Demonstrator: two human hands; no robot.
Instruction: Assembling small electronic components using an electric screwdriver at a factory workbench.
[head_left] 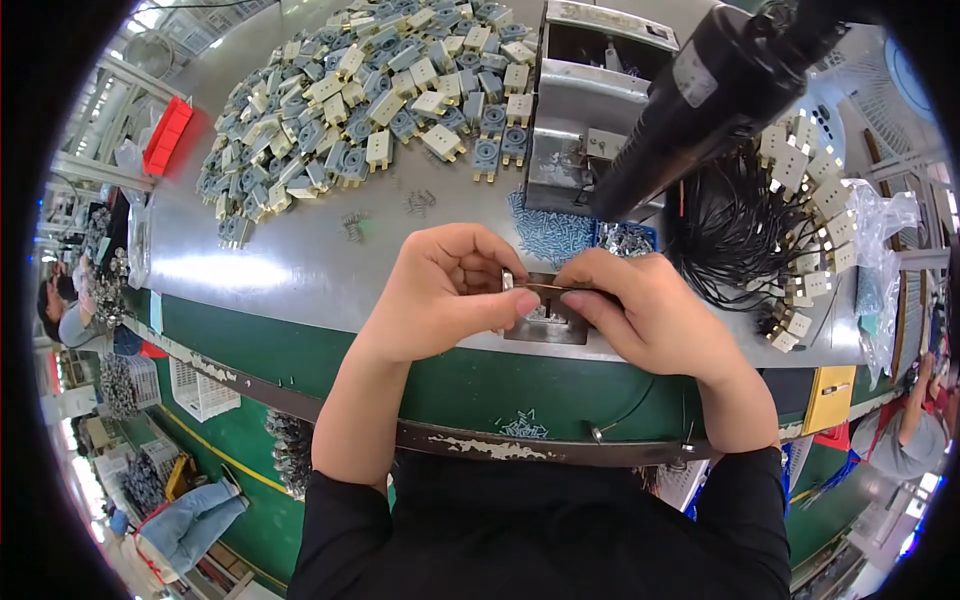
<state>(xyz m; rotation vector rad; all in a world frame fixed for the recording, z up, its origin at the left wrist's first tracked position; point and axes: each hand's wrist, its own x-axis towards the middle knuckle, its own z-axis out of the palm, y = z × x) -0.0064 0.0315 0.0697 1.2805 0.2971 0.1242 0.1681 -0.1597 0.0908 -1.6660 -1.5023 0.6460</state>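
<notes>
Above one block (575,326), two hands (430,295) (655,310), one wire (543,287)

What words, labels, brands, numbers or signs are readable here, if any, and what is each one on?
None: no text is readable in this picture.
Sticker on the black cylinder: too small and blurred to read.
Pile of blocks: any markings are too small to tell.
Small part in the left hand: no lettering that I can make out.
</notes>
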